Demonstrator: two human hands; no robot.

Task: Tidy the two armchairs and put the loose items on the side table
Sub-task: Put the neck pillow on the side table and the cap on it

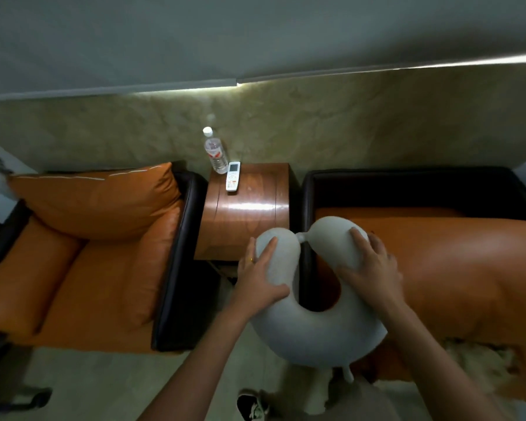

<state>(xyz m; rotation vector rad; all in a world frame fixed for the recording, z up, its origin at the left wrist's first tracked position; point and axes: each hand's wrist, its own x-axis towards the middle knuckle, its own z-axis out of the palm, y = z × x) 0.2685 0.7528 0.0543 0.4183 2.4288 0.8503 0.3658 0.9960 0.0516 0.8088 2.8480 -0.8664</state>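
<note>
A grey U-shaped neck pillow (pixel 313 335) hangs in the air between the side table and the right armchair. My left hand (pixel 260 278) grips its left arm, thumb wrapped under. My right hand (pixel 372 262) grips its right arm. The wooden side table (pixel 246 217) stands between the two armchairs. On its far end lie a white remote control (pixel 233 176) and an upright clear water bottle (pixel 215 151). The left armchair (pixel 104 268) has an orange back cushion (pixel 97 202) propped up. The right armchair (pixel 438 262) shows an orange seat with no back cushion in view.
A pale wall runs behind the furniture. Black armrests (pixel 176 262) flank the table on both sides. A furry cream rug (pixel 474 363) lies on the floor at the lower right. A dark object (pixel 22 399) sits at the lower left.
</note>
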